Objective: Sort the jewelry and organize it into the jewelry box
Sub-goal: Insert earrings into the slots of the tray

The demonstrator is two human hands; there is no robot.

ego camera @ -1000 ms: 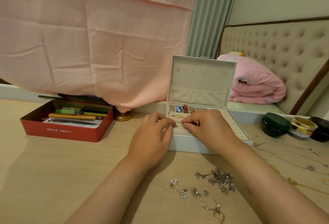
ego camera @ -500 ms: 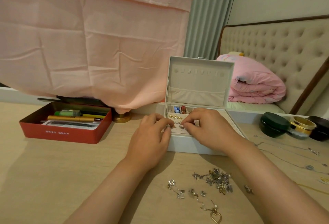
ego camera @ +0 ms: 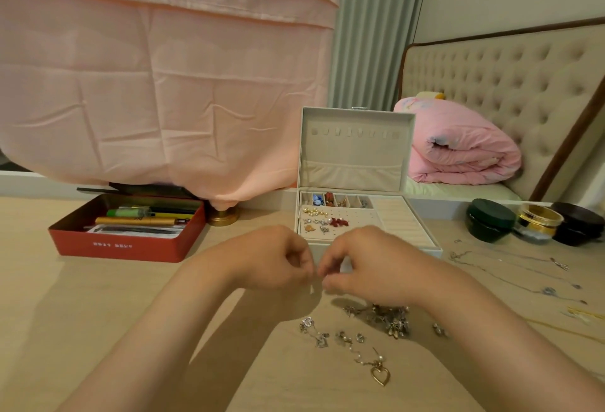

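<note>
Curled fingertips meet at one spot: the left hand [ego camera: 271, 259] and the right hand [ego camera: 370, 264] bring thumb and forefinger together just in front of the jewelry box [ego camera: 402, 225]. From my remote view I cannot tell whether a small piece is pinched between them or nothing at all, because that spot is blurred. I judge the pose suits working a tiny earring or its clasp. The hands are low over the table [ego camera: 98, 313], so a dropped piece would not roll far.

The box stands open just behind the hands, its lid [ego camera: 357, 149] upright. Earrings [ego camera: 322, 220] are pinned in rows on the perforated panel at its left. Small back compartments [ego camera: 334, 199] hold blue and red pieces, and the ridged ring section at the right looks bare. I take that as sorting partly done.

Near the right wrist lies a tangled pile of silver pieces [ego camera: 389, 316]. A few loose pieces and a gold heart pendant [ego camera: 379, 375] lie closer to me, within easy reach for the next pick. Thin chains [ego camera: 510, 267] are spread singly farther right, likely to keep them from knotting. A red tin [ego camera: 127, 231] of pens sits well to the left, and round jars [ego camera: 489, 220] sit at the far right.
</note>
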